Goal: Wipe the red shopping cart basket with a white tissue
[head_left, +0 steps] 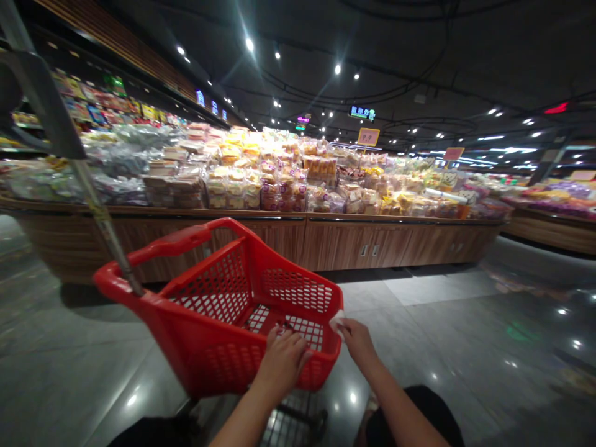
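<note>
Hands: both are in view low in the frame, reaching forward from bare forearms, and neither is spread open.
Left hand: the left hand (281,366) is curled over the near rim of the basket, fingers bent down across the red plastic.
Right hand: the right hand (358,343) is closed around a small white paper-like piece (336,321), pressing it against the basket's right corner; exactly what the piece is cannot be made out.
Basket: a red perforated plastic shopping basket (205,351) sits directly in front of the person, with a long red plastic handle (172,242) lying along its far left side.
Under the basket: a dark wire cart frame (293,422) shows below its near edge.
Left of the basket: a grey metal pole (105,230) slants up from the basket's left corner.
Ahead: a long wood-fronted table (344,245) stands well beyond the basket, piled with clear-wrapped packs of bread and pastries (274,183).
Above the piles: a yellow price sign (368,136) stands on a post.
Far left: tall store shelves of colourful packaged goods (107,102) line the wall.
Underfoot: a polished grey tile floor (419,292) reflects the ceiling lights.
</note>
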The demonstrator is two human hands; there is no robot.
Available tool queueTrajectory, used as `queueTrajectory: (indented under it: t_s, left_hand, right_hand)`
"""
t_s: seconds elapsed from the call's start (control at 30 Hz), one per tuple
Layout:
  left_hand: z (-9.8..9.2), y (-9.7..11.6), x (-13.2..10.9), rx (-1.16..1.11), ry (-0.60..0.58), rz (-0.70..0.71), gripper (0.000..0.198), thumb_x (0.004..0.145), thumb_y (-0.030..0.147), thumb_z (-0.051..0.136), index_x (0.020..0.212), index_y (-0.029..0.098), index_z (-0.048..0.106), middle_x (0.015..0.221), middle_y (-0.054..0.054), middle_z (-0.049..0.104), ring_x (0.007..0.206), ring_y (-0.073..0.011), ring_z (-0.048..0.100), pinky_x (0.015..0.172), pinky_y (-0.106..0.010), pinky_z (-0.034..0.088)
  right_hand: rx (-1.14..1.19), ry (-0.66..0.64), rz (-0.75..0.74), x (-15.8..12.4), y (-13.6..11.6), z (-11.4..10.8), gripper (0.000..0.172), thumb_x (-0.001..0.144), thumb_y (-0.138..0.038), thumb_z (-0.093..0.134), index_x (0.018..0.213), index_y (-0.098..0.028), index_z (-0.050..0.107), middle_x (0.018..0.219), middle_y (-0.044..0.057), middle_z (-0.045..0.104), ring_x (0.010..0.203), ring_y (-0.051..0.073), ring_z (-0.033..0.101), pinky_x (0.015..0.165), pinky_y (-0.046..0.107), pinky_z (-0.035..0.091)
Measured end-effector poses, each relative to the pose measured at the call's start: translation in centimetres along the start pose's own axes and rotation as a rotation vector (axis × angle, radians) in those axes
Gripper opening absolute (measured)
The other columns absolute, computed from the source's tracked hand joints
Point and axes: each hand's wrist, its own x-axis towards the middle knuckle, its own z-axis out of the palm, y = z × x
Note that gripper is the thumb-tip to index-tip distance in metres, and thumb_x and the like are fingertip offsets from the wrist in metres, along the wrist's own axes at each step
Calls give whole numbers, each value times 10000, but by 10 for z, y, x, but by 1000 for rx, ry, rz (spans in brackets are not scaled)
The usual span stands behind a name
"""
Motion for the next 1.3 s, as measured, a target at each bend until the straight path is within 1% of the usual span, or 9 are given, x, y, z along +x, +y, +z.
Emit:
queueTrajectory:
  t_s: [0.23, 0.4, 0.53, 0.67, 0.77, 0.9, 1.1, 1.17, 1.3]
  left_hand:
    - [-2, -2, -5, 4, -6, 15, 196, 895, 284, 408, 791, 219, 561, 825, 13, 612, 849, -163, 516, 948, -430, 221]
    - [0, -3, -7, 8, 4, 19, 179, 886, 279, 427, 790, 218, 565, 821, 13, 615, 839, -161, 517, 955, -432, 214]
    - [-1, -3, -6, -4, -3, 16, 159, 876, 273, 446, 789, 217, 566, 819, 11, 619, 837, -164, 522, 958, -432, 216]
    - [-3, -3, -8, -24, -32, -3, 162, 880, 276, 437, 790, 222, 560, 836, 13, 623, 868, -172, 530, 965, -440, 207]
    - [-4, -3, -11, -30, -46, -16, 144, 875, 277, 449, 800, 229, 562, 854, 19, 630, 888, -175, 532, 976, -447, 193]
    - [-5, -5, -13, -38, -46, -10, 142, 875, 282, 450, 808, 233, 566, 854, 19, 635, 889, -174, 534, 981, -445, 188]
    - [-9, -5, -12, -43, -58, -18, 158, 880, 280, 440, 789, 227, 558, 843, 26, 631, 876, -165, 539, 981, -441, 185]
    - [-9, -5, -11, -43, -62, -28, 158, 879, 284, 442, 792, 228, 562, 849, 25, 634, 878, -167, 540, 977, -441, 192]
    - [-10, -4, -11, -48, -76, -29, 148, 872, 280, 455, 793, 224, 566, 859, 20, 639, 887, -173, 543, 975, -443, 199]
  right_hand:
    - [49, -160, -17, -33, -11, 2, 290, 831, -260, 457, 739, -174, 719, 681, 22, 696, 646, 176, 619, 592, 226, 422]
    - [-42, -101, 61, -13, -13, -2, 290, 832, -234, 434, 774, -183, 713, 737, 46, 708, 683, 183, 620, 622, 243, 412]
    - [-45, -149, 55, -13, -17, -5, 276, 822, -266, 481, 689, -178, 706, 658, 35, 689, 615, 161, 600, 586, 226, 398]
    - [92, -247, 60, -37, -22, -2, 192, 779, -263, 541, 757, -179, 712, 643, 0, 667, 551, 130, 562, 523, 197, 388]
    - [203, -294, 148, -45, -21, 1, 226, 782, -284, 526, 721, -156, 702, 569, -8, 615, 469, 113, 511, 445, 186, 353]
    - [111, -270, 104, -28, -14, 1, 300, 802, -312, 492, 628, -155, 679, 482, -15, 551, 422, 105, 460, 439, 191, 327]
    - [3, -140, 20, 15, 5, -7, 274, 790, -241, 450, 749, -158, 708, 660, 37, 655, 618, 158, 553, 586, 228, 371]
    - [3, -138, 14, 15, 7, -8, 271, 787, -229, 448, 775, -159, 709, 697, 36, 666, 645, 161, 560, 610, 231, 374]
    - [42, -251, -2, -11, 1, -5, 249, 774, -248, 496, 645, -164, 692, 573, -6, 625, 565, 138, 536, 532, 205, 347]
